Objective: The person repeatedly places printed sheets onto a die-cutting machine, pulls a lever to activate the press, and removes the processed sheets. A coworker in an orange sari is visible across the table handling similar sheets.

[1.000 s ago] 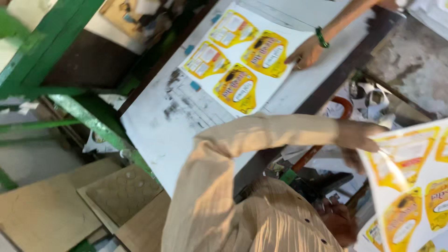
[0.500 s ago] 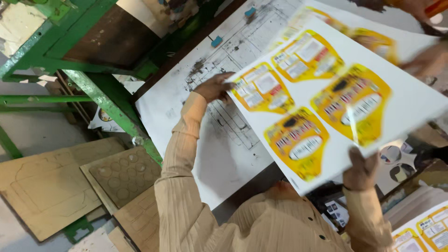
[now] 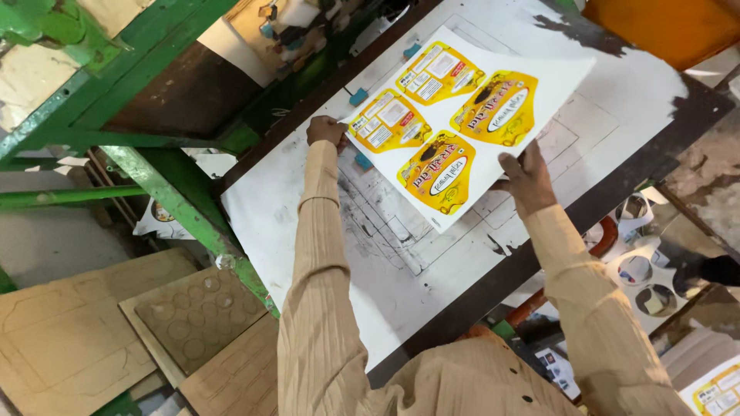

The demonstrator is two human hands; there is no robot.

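Printed sheet (image 3: 462, 123) lowered flat onto table (image 3: 324, 231), hands now at its edges

A green metal frame (image 3: 166, 196) runs slantwise along the left of the white, ink-stained tabletop (image 3: 308, 231). Below the frame lie brown wooden boards (image 3: 69, 339), one cut with round outlines (image 3: 193, 316). An orange sheet (image 3: 671, 27) sits at the top right corner. White cardboard scraps with round holes (image 3: 644, 270) lie at the right.
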